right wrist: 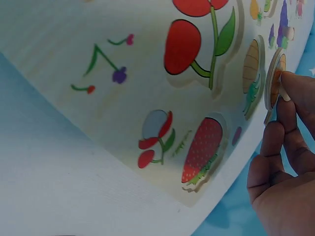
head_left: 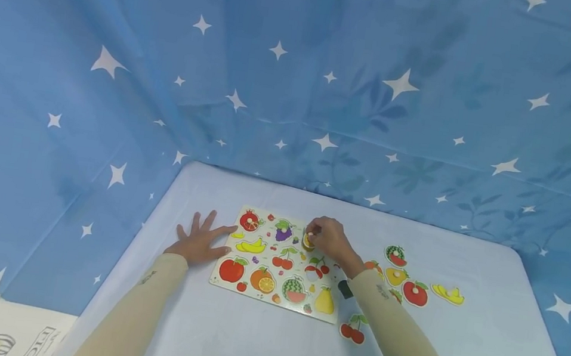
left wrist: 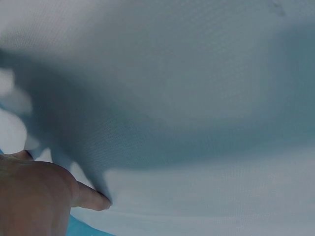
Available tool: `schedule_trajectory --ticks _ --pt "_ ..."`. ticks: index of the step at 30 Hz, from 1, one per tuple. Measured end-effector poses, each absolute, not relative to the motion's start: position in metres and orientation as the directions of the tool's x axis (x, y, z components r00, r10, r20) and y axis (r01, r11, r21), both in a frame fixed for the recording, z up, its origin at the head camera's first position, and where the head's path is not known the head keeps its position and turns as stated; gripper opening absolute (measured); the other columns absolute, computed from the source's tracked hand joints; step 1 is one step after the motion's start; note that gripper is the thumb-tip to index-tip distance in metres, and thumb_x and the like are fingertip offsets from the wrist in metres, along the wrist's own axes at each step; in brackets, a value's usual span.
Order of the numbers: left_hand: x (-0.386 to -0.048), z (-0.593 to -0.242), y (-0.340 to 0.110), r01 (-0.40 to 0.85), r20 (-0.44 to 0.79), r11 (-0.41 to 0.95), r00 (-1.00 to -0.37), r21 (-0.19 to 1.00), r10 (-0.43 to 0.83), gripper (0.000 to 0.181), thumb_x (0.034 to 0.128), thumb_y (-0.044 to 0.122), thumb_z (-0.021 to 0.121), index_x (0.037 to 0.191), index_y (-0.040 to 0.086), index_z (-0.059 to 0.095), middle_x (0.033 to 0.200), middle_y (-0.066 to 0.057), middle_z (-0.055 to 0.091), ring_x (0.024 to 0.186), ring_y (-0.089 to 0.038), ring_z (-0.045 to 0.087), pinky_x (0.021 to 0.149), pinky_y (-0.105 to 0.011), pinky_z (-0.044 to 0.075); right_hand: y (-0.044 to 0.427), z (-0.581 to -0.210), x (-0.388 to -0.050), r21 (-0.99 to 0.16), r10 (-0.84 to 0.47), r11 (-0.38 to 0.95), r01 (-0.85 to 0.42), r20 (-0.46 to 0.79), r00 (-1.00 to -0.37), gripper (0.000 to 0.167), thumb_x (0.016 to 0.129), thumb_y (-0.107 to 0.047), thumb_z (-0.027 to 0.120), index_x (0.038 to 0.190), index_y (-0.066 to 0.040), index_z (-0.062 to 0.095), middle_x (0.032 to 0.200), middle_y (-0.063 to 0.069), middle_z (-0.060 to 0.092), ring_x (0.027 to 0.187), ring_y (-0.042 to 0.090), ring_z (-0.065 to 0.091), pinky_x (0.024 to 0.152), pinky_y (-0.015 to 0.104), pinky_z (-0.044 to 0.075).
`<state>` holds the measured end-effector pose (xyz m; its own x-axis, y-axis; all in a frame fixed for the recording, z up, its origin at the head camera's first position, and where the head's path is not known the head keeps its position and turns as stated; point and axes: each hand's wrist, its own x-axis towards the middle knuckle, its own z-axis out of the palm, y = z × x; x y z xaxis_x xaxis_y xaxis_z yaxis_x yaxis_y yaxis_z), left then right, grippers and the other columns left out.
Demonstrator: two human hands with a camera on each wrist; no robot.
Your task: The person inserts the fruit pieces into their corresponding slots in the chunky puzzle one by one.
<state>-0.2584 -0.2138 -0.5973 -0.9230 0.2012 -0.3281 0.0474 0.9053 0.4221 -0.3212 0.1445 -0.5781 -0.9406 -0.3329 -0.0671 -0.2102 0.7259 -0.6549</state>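
Note:
A wooden fruit puzzle board point(head_left: 250, 268) lies on the table, its bare wood point(right wrist: 113, 108) showing close up in the right wrist view. My left hand point(head_left: 198, 244) rests with spread fingers at the board's left edge; part of this hand point(left wrist: 39, 196) shows in the left wrist view. At the board's upper right, my right hand point(head_left: 330, 238) pinches the small knob of a yellow-brown piece point(head_left: 308, 241). In the right wrist view, that piece point(right wrist: 273, 81) stands tilted, thumb and finger of the hand point(right wrist: 288, 167) on its knob. Its exact fruit is unclear.
Right of the board lie knobbed pieces: watermelon point(head_left: 395, 255), yellow pear point(head_left: 396, 276), red apple point(head_left: 415, 293), bananas point(head_left: 448, 294) and cherries point(head_left: 353, 329). A dark piece point(head_left: 345, 289) lies beside the right sleeve. A blue starred curtain point(head_left: 298, 83) hangs behind the white-covered table point(head_left: 241, 346).

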Motion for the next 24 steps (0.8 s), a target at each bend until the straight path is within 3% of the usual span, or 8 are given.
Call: schedule_trajectory --ticks 15,24 --pt "-0.257 -0.594 -0.214 0.047 -0.330 0.902 -0.921 0.428 0.205 0.070 0.1016 0.049 0.068 0.166 0.034 0.043 0.178 -0.021 0.001 0.157 -0.057 -0.011 0.113 -0.086 -0.004 0.137 -0.585 -0.316 -0.593 -0.309 0.781 -0.196 -0.095 -0.946 0.009 0.095 0.001 0.075 0.093 -0.007 0.075 0.098 0.007 0.068 0.094 0.026 0.062 0.089 0.046 0.056" --pt "-0.258 -0.597 -0.215 0.044 -0.327 0.895 -0.922 0.443 0.207 0.070 0.1018 0.048 0.068 0.165 0.034 0.043 0.178 -0.022 0.000 0.157 -0.058 -0.012 0.112 -0.087 -0.005 0.137 -0.590 -0.316 -0.616 -0.301 0.765 -0.186 -0.087 -0.950 0.010 0.095 0.003 0.074 0.092 -0.007 0.074 0.099 0.008 0.068 0.095 0.026 0.064 0.088 0.045 0.057"
